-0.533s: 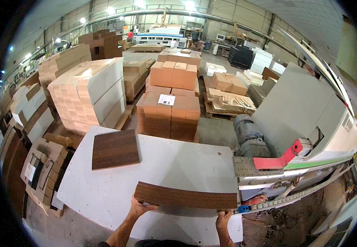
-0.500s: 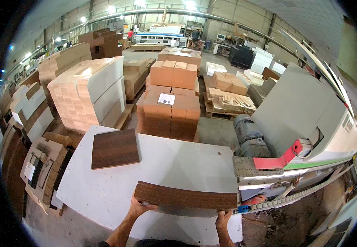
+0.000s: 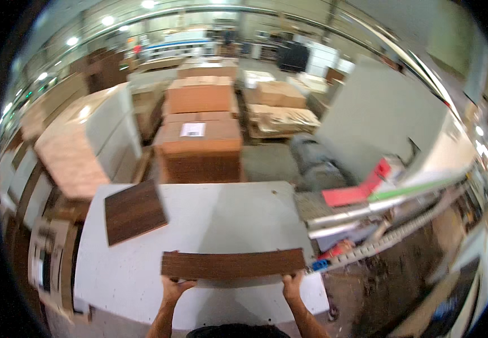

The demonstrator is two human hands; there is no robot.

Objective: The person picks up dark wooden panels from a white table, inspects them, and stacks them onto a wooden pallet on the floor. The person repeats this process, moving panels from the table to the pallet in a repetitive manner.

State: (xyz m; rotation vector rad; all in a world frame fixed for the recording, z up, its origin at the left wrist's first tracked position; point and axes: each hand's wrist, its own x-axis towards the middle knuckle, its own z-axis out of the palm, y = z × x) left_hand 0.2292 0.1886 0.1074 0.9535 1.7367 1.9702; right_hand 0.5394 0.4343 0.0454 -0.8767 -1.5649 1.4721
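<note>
A long dark brown wood-grain board (image 3: 232,265) is held level across my front, just over the near part of a white worktable (image 3: 244,214). My left hand (image 3: 175,286) grips its left end from below, with the thumb along the near edge. At the other end, my right hand (image 3: 292,283) is closed round the board's right side. The fingers under and behind the board are mostly hidden. A second dark brown wood-grain panel (image 3: 136,213) lies flat and slightly turned on the table's far left part.
A grey machine housing (image 3: 387,118) with a motor (image 3: 317,160) and a red bracket (image 3: 359,186) stands at the table's right. Stacked brown boxes (image 3: 201,149) stand beyond the table. Wrapped panel stacks (image 3: 86,141) rise at the far left. A cable chain (image 3: 379,239) runs along the right.
My view has turned, so the scene sits further left. The board, held in both hands, has gone from tilted to nearly level. The grip at both ends stays.
</note>
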